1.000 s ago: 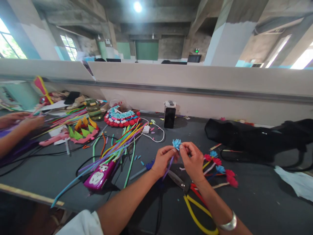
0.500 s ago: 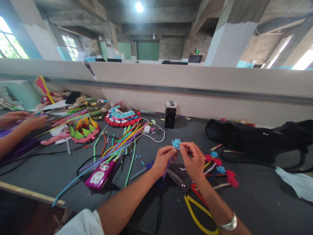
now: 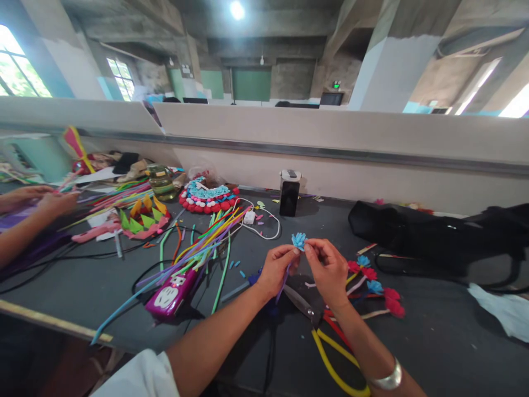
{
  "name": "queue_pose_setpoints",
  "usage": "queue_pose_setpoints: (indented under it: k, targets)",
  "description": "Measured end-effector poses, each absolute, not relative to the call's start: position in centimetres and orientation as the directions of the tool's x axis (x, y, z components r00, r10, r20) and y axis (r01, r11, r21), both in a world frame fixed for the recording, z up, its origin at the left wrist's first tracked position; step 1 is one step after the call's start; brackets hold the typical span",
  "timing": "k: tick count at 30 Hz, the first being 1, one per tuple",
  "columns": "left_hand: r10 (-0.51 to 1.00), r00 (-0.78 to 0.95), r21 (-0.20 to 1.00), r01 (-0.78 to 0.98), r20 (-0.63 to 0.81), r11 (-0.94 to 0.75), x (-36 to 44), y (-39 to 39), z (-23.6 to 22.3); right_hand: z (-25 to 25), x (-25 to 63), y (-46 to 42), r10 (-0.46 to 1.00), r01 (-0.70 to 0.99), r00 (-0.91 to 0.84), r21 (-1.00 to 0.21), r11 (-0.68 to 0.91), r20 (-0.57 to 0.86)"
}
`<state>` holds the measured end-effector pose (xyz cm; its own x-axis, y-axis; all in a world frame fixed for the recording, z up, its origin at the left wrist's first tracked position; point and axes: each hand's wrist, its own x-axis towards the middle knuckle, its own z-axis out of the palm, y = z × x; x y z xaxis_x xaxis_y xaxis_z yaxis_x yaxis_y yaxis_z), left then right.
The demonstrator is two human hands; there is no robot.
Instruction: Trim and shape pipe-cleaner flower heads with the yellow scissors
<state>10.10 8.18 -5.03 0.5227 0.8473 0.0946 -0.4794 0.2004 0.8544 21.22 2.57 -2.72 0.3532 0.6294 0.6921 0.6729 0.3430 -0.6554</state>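
Observation:
A light blue craft flower (image 3: 298, 241) with layered petals sits between my two hands, on a purple stem (image 3: 282, 284) that hangs below my fingers. My left hand (image 3: 278, 269) is closed, pinching the flower's base and stem. With thumb and forefinger, my right hand (image 3: 328, 268) pinches the petals from the other side. Beneath my hands lie scissors (image 3: 303, 304) with yellow handles, partly hidden by my right forearm. Right of my right hand are several red and blue flowers (image 3: 374, 286) on fuzzy stems.
Colourful pipe cleaners (image 3: 206, 237) lie on the left beside a shiny purple case (image 3: 171, 295). A phone (image 3: 289, 198) leans against a white container at the back. A black bag (image 3: 430, 237) rests at right. Another person's hands (image 3: 53, 201) work at far left.
My hands keep the same pinch on the flower, its petals turned slightly. The whole view has shifted a little. The other person's hands at the left have moved slightly.

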Motion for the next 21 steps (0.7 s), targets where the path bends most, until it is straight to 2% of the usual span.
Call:
queue_pose_setpoints:
  k: [6,14,21]
  targets:
    - [0.866,0.487,0.885,-0.446,0.112,0.137,10.16,8.13,-5.15,-2.36,21.08,2.56,0.611,0.71,0.327,-0.614,0.345,0.721]
    - [0.902,0.416,0.881,-0.463,0.116,0.1,10.3,8.24,-5.27,-2.43,21.04,2.42,0.588,0.718,0.342,-0.608,0.34,0.733]
    - [0.918,0.362,0.917,-0.399,0.159,-0.001,10.39,8.25,-5.45,-2.3,21.07,2.51,0.608,0.719,0.32,-0.604,0.344,0.726]
